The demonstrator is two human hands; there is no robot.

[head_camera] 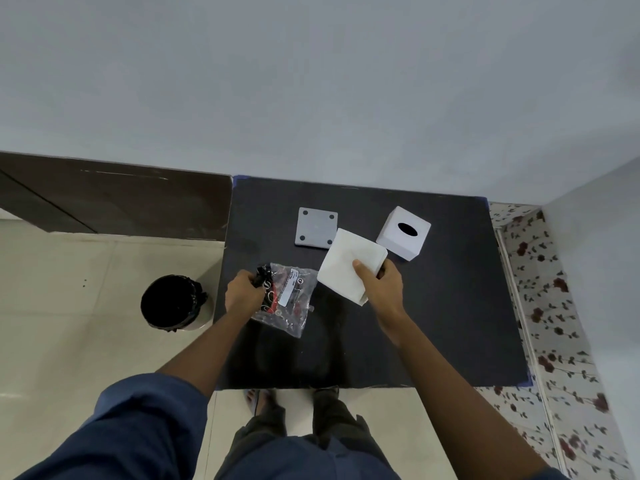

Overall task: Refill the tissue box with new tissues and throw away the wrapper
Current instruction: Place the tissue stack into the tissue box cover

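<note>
We take the tissue box (403, 233) as landmark; it stands upright on the desk (450, 306), oval slot facing up, at the far right of the items.

Status: the tissues (349, 263) are out of the wrapper (289, 299). Our right hand (381, 282) pinches the white stack just in front and to the left of the box, thumb on top, fingers curled under; the stack sits tilted, and whether it touches the desk we cannot tell. Our left hand (242, 294) grips one end of the crumpled clear wrapper, well left of the box. The base plate (316, 227) lies flat left of the box, apart from it.

Judged done: wrapper opened, stack freed, base off. Judged left: load the stack into the box, refit the base, drop the wrapper.

Room: the bin (175, 303) stands on the floor beyond the desk's left edge, far left of the box, mouth open and unobstructed. The box sits near the back edge and wall, with little room behind it. Open desk lies in front of the box and to its right. The base nearly touches the stack's far corner.
</note>
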